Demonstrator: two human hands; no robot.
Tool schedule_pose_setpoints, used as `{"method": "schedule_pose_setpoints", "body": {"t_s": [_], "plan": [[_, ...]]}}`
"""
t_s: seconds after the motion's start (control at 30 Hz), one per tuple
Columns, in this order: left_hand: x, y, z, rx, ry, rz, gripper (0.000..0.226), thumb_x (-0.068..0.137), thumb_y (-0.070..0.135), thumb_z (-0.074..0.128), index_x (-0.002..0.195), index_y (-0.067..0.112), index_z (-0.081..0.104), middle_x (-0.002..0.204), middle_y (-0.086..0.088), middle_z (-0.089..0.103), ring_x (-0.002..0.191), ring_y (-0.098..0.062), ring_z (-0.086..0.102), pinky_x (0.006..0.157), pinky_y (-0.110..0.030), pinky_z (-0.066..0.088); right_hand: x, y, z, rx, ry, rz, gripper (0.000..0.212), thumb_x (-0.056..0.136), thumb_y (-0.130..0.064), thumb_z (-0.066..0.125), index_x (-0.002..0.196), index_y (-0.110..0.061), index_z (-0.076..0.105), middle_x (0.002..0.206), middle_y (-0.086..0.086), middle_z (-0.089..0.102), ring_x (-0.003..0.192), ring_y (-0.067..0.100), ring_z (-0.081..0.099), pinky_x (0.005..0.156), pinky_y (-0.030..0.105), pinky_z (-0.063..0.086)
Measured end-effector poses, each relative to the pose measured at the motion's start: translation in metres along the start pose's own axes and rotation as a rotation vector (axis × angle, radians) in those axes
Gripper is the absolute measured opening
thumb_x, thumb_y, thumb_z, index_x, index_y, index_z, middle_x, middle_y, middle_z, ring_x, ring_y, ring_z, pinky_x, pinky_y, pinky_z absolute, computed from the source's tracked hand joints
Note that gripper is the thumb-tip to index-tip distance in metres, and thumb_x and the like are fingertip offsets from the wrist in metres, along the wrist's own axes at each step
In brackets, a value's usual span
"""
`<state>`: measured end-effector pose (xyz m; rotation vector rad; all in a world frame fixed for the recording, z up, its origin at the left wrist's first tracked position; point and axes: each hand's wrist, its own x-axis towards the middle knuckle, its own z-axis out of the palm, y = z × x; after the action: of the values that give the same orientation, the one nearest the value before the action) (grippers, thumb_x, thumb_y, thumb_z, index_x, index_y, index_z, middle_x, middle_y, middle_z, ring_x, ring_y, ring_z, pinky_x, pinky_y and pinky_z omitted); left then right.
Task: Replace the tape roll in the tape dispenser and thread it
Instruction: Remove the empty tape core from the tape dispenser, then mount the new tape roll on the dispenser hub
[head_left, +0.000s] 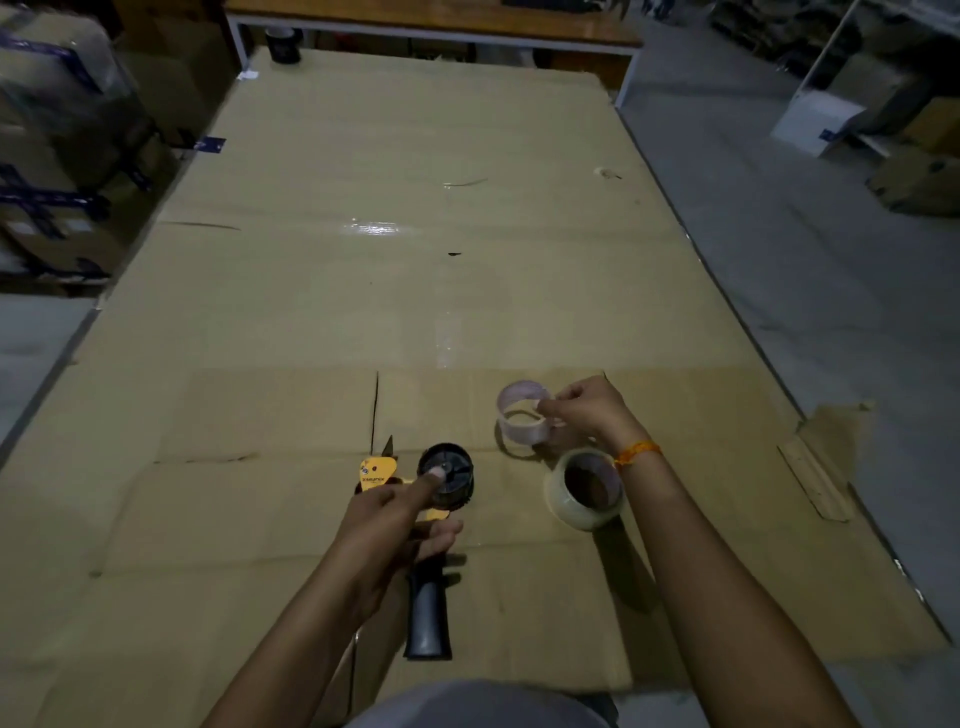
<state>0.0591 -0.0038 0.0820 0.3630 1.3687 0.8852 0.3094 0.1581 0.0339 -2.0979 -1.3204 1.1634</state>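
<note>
The yellow and black tape dispenser (378, 475) lies on its side on the cardboard, its black handle (427, 616) pointing toward me. My left hand (395, 519) grips its frame, with the thumb resting on the bare black spool hub (448, 475). My right hand (582, 408) pinches an empty whitish tape core (522, 420), holding it just above the cardboard to the right of the dispenser. A full roll of clear tape (584, 488) stands tilted on the cardboard under my right wrist.
Flattened cardboard sheets (415, 260) cover the floor ahead. A dark cup (283, 45) stands at the far left edge near a table (431, 28). Wrapped boxes (57, 145) stack on the left, with shelving and cartons (909, 130) at the right.
</note>
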Motion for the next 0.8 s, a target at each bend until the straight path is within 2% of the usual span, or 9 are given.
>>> {"method": "schedule_pose_setpoints", "body": {"t_s": [0.07,0.13,0.23,0.33,0.47,0.53,0.63,0.7,0.8], "plan": [[-0.004,-0.007,-0.005,0.08,-0.019,0.013,0.039,0.099,0.025,0.073,0.117,-0.01,0.068,0.109,-0.028,0.077,0.095,-0.034,0.082,0.066,-0.029,0.068,0.02,0.009,-0.002,-0.066,0.094,0.045,0.032,0.08,-0.031,0.087,0.073,-0.003,0.073,0.074,0.011,0.072,0.069,0.024,0.07,0.069,0.034,0.059],[-0.004,-0.014,-0.01,0.154,-0.013,0.035,0.036,0.099,0.022,0.074,0.113,-0.011,0.069,0.107,-0.033,0.076,0.091,-0.036,0.082,0.061,-0.026,0.065,0.04,0.021,-0.002,-0.073,0.127,0.071,0.046,0.074,-0.039,0.086,0.086,0.004,0.077,0.085,0.017,0.078,0.083,0.03,0.077,0.078,0.042,0.065],[0.002,-0.025,-0.017,0.237,0.031,0.075,0.027,0.099,0.017,0.073,0.107,-0.009,0.072,0.093,-0.03,0.079,0.087,-0.039,0.079,0.064,-0.028,0.063,0.051,0.027,-0.002,-0.09,0.152,0.108,0.05,0.078,-0.037,0.085,0.102,0.006,0.077,0.098,0.019,0.077,0.099,0.033,0.077,0.074,0.034,0.055],[0.011,-0.034,-0.027,0.255,0.063,0.075,0.016,0.099,0.013,0.073,0.104,-0.002,0.076,0.09,-0.021,0.083,0.101,-0.041,0.079,0.075,-0.032,0.06,0.053,0.029,-0.001,-0.11,0.171,0.12,0.052,0.083,-0.038,0.084,0.106,0.007,0.076,0.091,0.015,0.068,0.102,0.033,0.075,0.069,0.031,0.043],[0.019,-0.043,-0.035,0.246,0.082,0.061,0.017,0.1,0.013,0.072,0.106,-0.003,0.078,0.092,-0.018,0.084,0.101,-0.038,0.08,0.082,-0.035,0.061,0.041,0.033,-0.004,-0.072,0.176,0.102,0.047,0.081,-0.043,0.086,0.086,0.002,0.074,0.08,0.01,0.064,0.089,0.032,0.073,0.061,0.034,0.046],[0.019,-0.045,-0.038,0.238,0.088,0.059,0.017,0.1,0.012,0.071,0.105,-0.003,0.077,0.092,-0.018,0.084,0.099,-0.038,0.081,0.079,-0.034,0.06,0.025,0.033,-0.009,-0.056,0.17,0.063,0.042,0.083,-0.042,0.086,0.087,-0.004,0.069,0.084,0.013,0.064,0.096,0.037,0.072,0.07,0.042,0.059],[0.016,-0.047,-0.04,0.247,0.094,0.052,0.016,0.1,0.009,0.07,0.105,-0.005,0.077,0.096,-0.02,0.083,0.091,-0.032,0.082,0.067,-0.024,0.059,-0.009,0.035,-0.023,-0.118,0.144,0.01,0.081,0.084,-0.047,0.086,0.14,0.004,0.056,0.129,0.021,0.066,0.122,0.037,0.064,0.091,0.038,0.054],[0.013,-0.05,-0.043,0.249,0.105,0.067,0.015,0.1,0.004,0.069,0.105,-0.008,0.076,0.098,-0.025,0.082,0.085,-0.029,0.08,0.059,-0.018,0.059,-0.032,0.045,-0.031,-0.112,0.091,-0.004,0.104,0.075,-0.052,0.091,0.152,-0.001,0.042,0.143,0.016,0.06,0.128,0.034,0.061,0.092,0.036,0.052],[0.01,-0.055,-0.044,0.255,0.128,0.076,0.014,0.1,0.002,0.069,0.104,-0.01,0.075,0.097,-0.029,0.08,0.078,-0.026,0.077,0.053,-0.013,0.056,-0.06,0.069,-0.027,-0.157,0.072,0.015,0.135,0.054,-0.061,0.097,0.157,-0.008,0.027,0.153,0.014,0.05,0.139,0.035,0.05,0.102,0.046,0.055]]}}
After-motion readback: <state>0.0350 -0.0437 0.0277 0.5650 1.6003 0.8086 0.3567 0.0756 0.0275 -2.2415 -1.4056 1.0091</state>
